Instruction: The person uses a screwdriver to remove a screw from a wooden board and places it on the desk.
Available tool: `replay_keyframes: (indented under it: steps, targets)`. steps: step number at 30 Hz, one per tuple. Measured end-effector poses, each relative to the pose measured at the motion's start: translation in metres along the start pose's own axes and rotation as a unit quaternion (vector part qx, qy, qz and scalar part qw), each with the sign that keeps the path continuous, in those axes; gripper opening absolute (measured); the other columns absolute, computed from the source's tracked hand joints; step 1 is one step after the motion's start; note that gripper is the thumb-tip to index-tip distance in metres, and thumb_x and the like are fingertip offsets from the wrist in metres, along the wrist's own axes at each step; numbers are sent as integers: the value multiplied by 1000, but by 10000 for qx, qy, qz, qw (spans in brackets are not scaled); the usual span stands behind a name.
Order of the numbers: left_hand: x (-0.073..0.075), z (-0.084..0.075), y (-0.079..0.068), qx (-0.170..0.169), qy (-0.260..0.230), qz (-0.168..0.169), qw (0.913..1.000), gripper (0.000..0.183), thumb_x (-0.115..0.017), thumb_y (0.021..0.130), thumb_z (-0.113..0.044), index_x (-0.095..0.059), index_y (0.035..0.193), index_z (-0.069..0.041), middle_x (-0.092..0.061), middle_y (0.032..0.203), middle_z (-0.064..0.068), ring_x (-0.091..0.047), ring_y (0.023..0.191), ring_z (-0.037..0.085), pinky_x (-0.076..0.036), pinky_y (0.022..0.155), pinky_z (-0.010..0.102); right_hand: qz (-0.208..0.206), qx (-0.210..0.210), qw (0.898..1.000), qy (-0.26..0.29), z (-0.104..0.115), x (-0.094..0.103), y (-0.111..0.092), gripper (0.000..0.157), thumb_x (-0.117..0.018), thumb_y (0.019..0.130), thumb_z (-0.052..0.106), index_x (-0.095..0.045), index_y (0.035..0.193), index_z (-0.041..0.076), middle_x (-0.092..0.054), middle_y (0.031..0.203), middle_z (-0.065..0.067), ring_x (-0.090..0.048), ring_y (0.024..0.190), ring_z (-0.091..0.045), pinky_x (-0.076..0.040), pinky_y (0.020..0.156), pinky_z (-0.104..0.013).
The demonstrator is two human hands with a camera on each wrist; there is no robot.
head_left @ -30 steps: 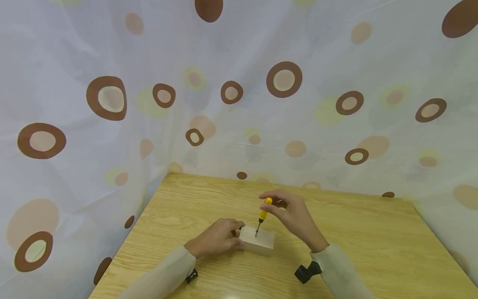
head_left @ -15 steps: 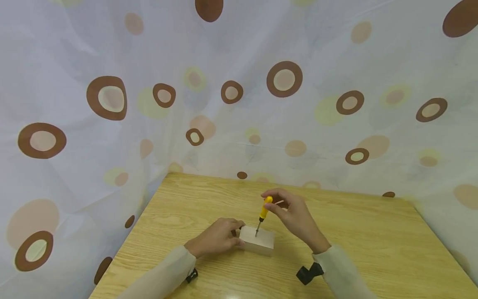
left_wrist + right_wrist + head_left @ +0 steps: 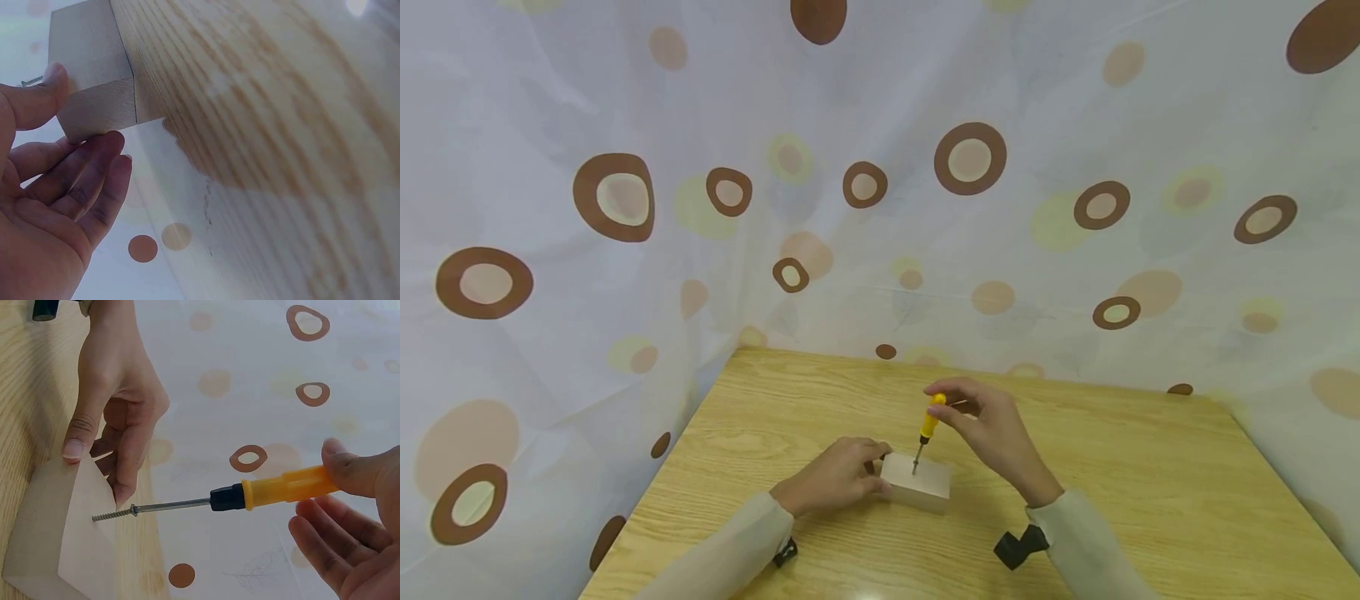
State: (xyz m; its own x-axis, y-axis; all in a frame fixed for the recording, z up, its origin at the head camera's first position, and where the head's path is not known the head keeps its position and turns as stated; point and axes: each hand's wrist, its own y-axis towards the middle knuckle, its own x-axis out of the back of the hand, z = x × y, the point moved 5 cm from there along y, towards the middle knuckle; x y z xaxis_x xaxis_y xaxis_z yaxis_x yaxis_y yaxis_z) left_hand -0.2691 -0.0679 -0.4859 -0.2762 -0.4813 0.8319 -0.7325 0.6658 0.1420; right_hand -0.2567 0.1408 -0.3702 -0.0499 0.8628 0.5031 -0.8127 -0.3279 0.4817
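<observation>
A pale wooden block (image 3: pixel 917 483) lies on the table, and my left hand (image 3: pixel 838 477) grips its left end between thumb and fingers. From the block's top face stands a threaded screw (image 3: pixel 114 515), its point in the wood and most of its thread showing. The tip of a yellow-handled screwdriver (image 3: pixel 284 487) meets the screw head. My right hand (image 3: pixel 996 433) pinches the top of that handle with thumb and fingertips; in the right wrist view some fingers (image 3: pixel 319 550) hang below the handle. The screwdriver leans slightly to the right in the head view.
The wood-grain table (image 3: pixel 1120 467) reaches back to a white curtain (image 3: pixel 880 108) with brown and beige circles, which also hangs at both sides. A black wrist device (image 3: pixel 1021 547) sits under the right sleeve, a smaller black clip (image 3: pixel 786 552) at the left one.
My right hand and the screwdriver handle have shifted very slightly to the right, and the fingers have changed position a little on the handle. The left hand and block stay still.
</observation>
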Motion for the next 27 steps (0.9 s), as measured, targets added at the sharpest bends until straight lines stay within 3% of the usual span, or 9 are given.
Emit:
replay_keyframes:
  steps: [5,10,16,22,27]
  targets:
    - [0,-1,0,-93,17,-1,10000,55,-74,97,-34,-62,138,1,-68,130,9,-67,95,8,-55,81,22,-234,24,9997,-80,0,3,-1,22,-77,93,15,-78,116,18,-73,107,1,-68,94,-16,-59,81,-30]
    - [1,-1,0,-82,9,9,10000,54,-74,97,-33,-62,138,0,-68,131,9,-67,95,7,-55,81,21,22,33,10000,-73,1,3,1,25,-72,97,10,-76,120,18,-74,116,2,-70,100,-15,-58,85,-29]
    - [0,-1,1,-24,-18,33,10000,51,-75,96,-32,-64,136,-2,-69,128,6,-65,93,4,-54,80,20,182,-178,9997,-46,0,0,0,24,-76,95,21,-76,119,22,-72,108,3,-69,92,-17,-59,81,-31]
    - [-2,0,0,-18,-36,29,10000,51,-76,95,-31,-65,136,-3,-70,127,5,-65,92,4,-54,79,20,63,-201,9997,77,-1,0,-2,30,-80,90,18,-74,120,14,-76,102,0,-73,88,-19,-59,80,-29]
    - [-2,0,1,29,9,27,10000,50,-76,96,-31,-64,136,-4,-70,126,4,-65,93,4,-53,81,20,338,-81,9988,355,4,-3,-1,26,-74,94,12,-67,119,10,-76,111,-1,-73,98,-17,-58,84,-30]
